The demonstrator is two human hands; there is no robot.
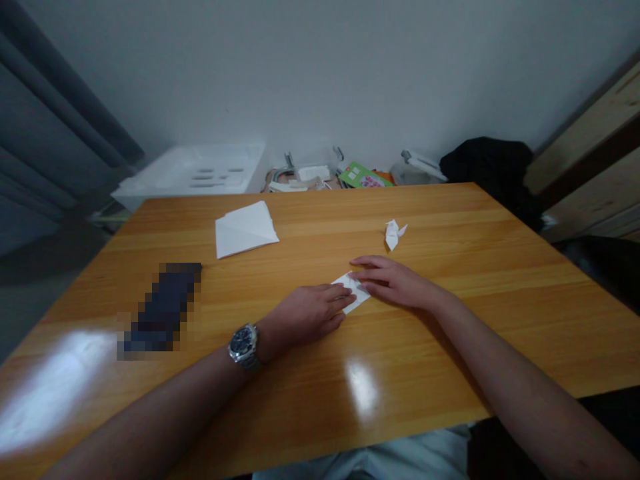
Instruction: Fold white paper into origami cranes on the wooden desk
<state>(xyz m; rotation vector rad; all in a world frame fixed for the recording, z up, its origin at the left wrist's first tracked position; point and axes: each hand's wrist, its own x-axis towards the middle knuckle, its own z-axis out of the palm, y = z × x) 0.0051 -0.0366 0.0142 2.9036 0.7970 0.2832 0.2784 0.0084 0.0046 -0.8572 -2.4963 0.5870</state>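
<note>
A small folded piece of white paper (356, 301) lies flat on the wooden table (300, 380), between my two hands. My left hand (313, 310), with a metal watch (243, 340) on its wrist, rests on the paper's left side with fingers stretched out over it. From the right, my right hand (395, 281) touches the paper's upper right edge with its fingertips, fingers spread. Parts of the paper are hidden under the fingers. Beyond my right hand sits a small folded paper figure (394, 235) with pointed ends.
White paper sheets (246, 229) lie at the back left of the table. A dark, pixelated rectangular object (167, 303) is at the left. Behind the table stand a white tray (200, 170), a green booklet (365, 177) and a black cloth-like heap (487, 163).
</note>
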